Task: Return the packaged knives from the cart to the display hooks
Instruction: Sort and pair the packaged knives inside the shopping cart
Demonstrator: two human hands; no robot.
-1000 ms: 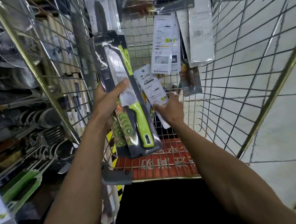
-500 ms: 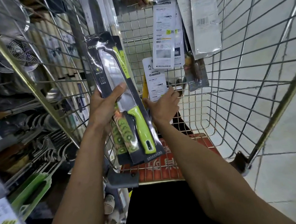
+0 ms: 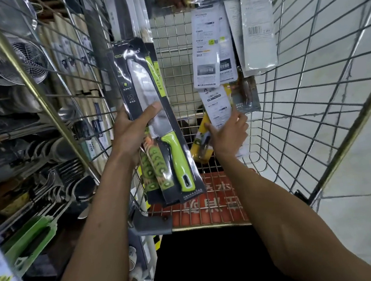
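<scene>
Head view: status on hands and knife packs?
Left hand grips green-handled knife packs. Right hand holds white-backed pack inside cart. Other packs stand beyond it.

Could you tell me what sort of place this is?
Probably a kitchenware shop: a wire cart, packaged knives hanging ahead, a green-handled knife pack gripped by the left hand, and strainers and ladles stocked alongside.

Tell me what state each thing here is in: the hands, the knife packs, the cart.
Left hand: gripping green knife packs, held upright.
Right hand: holding a white pack over the cart.
Hanging packs: hung at the top, backs showing.
Cart: standing beside the shelves.
</scene>
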